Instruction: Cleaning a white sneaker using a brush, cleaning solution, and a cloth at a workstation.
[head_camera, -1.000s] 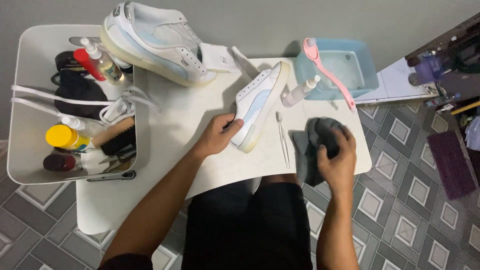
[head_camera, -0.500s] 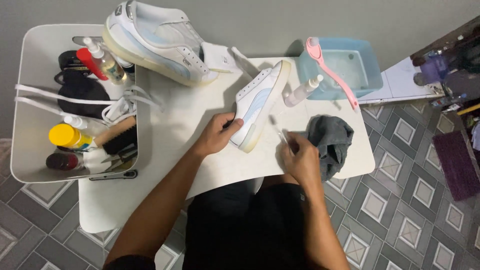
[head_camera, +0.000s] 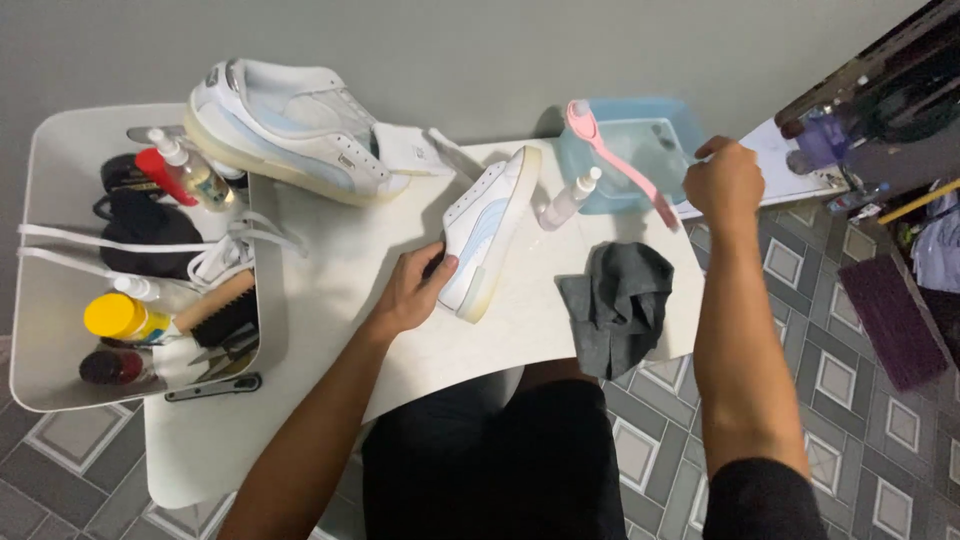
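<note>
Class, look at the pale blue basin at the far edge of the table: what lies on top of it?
A pink long-handled brush lies across the blue basin, head over the left rim. The right hand hides the right rim.

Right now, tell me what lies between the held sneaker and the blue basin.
Head view: a small white spray bottle lies on the table between the sneaker in the left hand and the basin.

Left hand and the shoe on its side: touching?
Touching. The head view shows the left hand with its fingers wrapped on the heel end of the white shoe, no gap between them.
</note>
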